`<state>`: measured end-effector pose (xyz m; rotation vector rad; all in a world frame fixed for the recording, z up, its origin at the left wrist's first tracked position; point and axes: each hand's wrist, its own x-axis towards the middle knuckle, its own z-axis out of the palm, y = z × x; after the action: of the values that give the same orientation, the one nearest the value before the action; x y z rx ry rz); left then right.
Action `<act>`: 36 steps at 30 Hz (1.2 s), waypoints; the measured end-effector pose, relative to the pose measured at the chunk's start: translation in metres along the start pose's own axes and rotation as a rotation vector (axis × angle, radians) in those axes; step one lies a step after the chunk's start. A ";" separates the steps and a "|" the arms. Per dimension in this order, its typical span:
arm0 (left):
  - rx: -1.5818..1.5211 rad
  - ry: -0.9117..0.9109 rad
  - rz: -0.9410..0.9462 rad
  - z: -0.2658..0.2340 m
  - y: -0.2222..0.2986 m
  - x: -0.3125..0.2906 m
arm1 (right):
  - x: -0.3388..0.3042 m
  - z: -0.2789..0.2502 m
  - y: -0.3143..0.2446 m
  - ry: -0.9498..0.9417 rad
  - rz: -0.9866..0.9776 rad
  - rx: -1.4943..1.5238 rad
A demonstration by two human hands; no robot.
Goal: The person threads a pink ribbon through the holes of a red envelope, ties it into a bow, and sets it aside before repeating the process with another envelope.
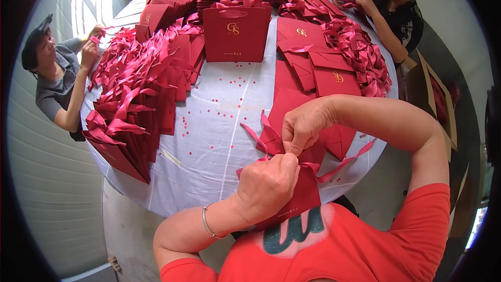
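Note:
A red paper gift bag lies at the table's near edge, against my red shirt. Over its top edge my left hand and my right hand meet, each pinched closed on the bag's pink satin ribbon. One loose length of ribbon trails to the right, and other ribbon ends stick up on the left of my fingers. My fingertips touch or nearly touch; the exact spot they grip is hidden. More flat red bags lie just beyond my right hand.
Ribboned bags stand packed along the left side. One bag stands upright at the centre back before further stacks. Small red dots litter the white tablecloth. Two people handle ribbons at far left and far right. Cardboard boxes stand on the right.

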<state>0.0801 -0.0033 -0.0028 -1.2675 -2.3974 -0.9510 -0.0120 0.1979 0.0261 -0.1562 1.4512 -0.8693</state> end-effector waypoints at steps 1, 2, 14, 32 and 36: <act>-0.087 -0.003 -0.043 -0.002 -0.001 0.002 | 0.000 0.002 0.001 0.044 0.017 0.054; -0.175 -0.006 -0.084 -0.003 0.000 0.004 | -0.002 0.003 0.001 0.045 0.018 0.054; -0.406 -0.098 -0.247 -0.011 -0.002 0.010 | -0.008 0.031 0.011 0.664 -0.352 0.037; -0.264 -0.264 -0.353 0.006 -0.019 0.008 | -0.004 0.021 0.024 1.263 -0.519 -0.300; -0.237 -0.233 -0.310 0.008 -0.015 0.006 | -0.003 0.024 0.028 1.275 -0.495 -0.347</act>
<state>0.0648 -0.0003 -0.0128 -1.1570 -2.7895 -1.2696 0.0217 0.2092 0.0167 -0.2422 2.8417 -1.1756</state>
